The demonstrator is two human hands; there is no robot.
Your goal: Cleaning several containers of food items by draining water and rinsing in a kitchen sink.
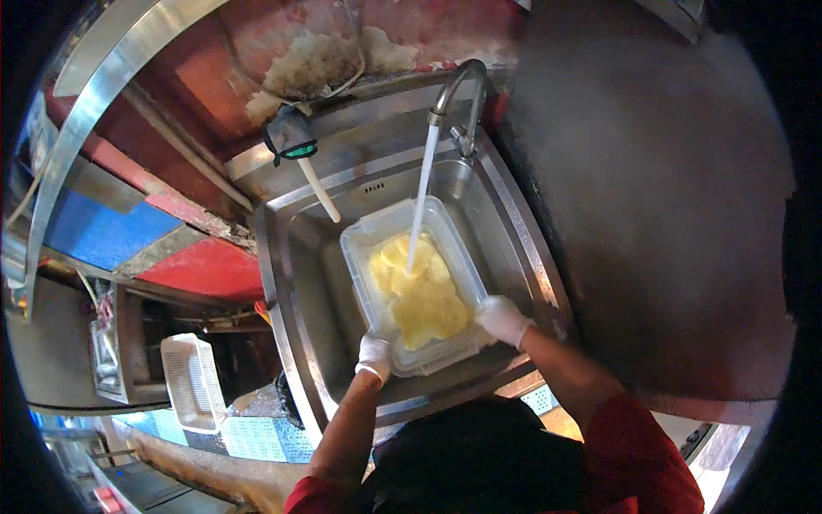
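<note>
A clear plastic tub (419, 366) stands or is held in the stainless steel sink (314, 334). Inside it lie pale yellow slices (424, 302), perhaps potato, in water. Water pours onto them from the curved metal faucet (463, 83). My left hand (376, 352), in a white glove, grips the tub's near left side. At its right side my right hand (504, 319), also gloved and slightly blurred, holds the rim. The fingertips of both hands are partly hidden, and I cannot tell whether the tub touches the sink's bottom.
A strainer with a dark mesh bag (290, 135) and a pale handle hangs over the sink's back left corner. To the right is a wide dark metal surface (655, 225). A white perforated plastic basket (192, 382) stands low at the left.
</note>
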